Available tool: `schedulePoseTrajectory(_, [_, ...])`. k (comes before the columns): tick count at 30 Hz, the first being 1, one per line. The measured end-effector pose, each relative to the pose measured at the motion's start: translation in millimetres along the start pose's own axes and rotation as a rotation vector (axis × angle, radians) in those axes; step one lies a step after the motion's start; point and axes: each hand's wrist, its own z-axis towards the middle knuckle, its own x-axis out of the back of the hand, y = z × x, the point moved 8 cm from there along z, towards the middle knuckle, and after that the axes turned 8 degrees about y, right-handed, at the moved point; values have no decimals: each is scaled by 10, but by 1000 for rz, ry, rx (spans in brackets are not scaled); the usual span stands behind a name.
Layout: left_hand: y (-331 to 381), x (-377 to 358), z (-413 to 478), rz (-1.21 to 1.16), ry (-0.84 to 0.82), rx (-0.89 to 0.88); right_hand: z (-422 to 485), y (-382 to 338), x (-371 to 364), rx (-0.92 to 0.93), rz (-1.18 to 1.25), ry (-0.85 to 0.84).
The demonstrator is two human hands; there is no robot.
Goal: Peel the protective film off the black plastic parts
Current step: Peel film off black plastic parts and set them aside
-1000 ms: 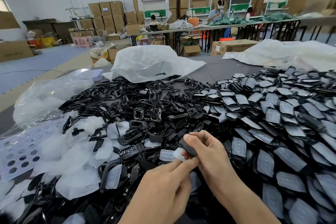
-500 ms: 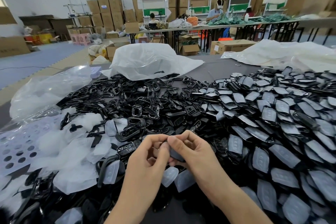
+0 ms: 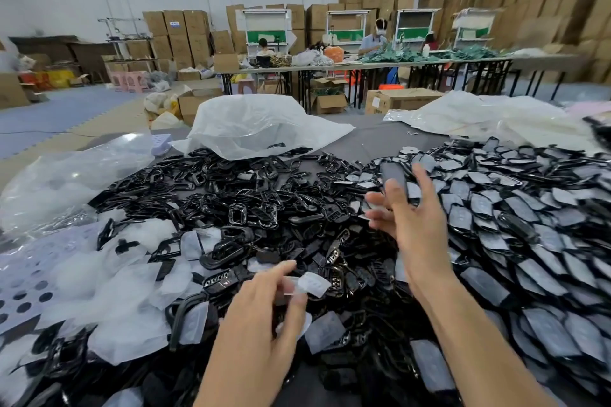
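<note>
Black part (image 3: 392, 175) is up at 1 o'clock, pinched by the right hand (image 3: 413, 225), grip clamped thumb-over, above the desk (image 3: 370, 142) pile. Left hand (image 3: 258, 317) at 6 o'clock has its grip clamped on 1 clear film (image 3: 309, 284).

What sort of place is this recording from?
Most likely a small factory or packing workshop: stacked cardboard boxes line the back wall, workers are at long tables, and heaps of black plastic parts cover the worktable.
</note>
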Motion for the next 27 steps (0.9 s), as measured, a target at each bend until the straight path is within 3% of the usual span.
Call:
schedulePoseTrajectory(3, [73, -117, -205, 249, -70, -234, 227, -88, 175, -53, 106, 125])
schedulePoseTrajectory(6, [-5, -168, -256, 435, -92, -299, 96, 85, 119, -36, -25, 89])
schedulePoseTrajectory(10, [-207, -222, -113, 630, -101, -221, -310, 409, -219, 144, -468, -144])
schedulePoseTrajectory(13, [-307, -224, 86, 664, -76, -195, -592, 674, -544, 386, -977, -417])
schedulePoseTrajectory(16, [-346, -234, 203, 702, -73, -197, -661, 902, -565, 359, -1258, -522])
schedulePoseTrajectory(22, [-336, -187, 205, 633, 27, -222, -611, 845, -539, 350, -1081, -468])
schedulePoseTrajectory(27, [-332, -81, 234, 550, 66, -141, -622, 777, -505, 324, -976, -430])
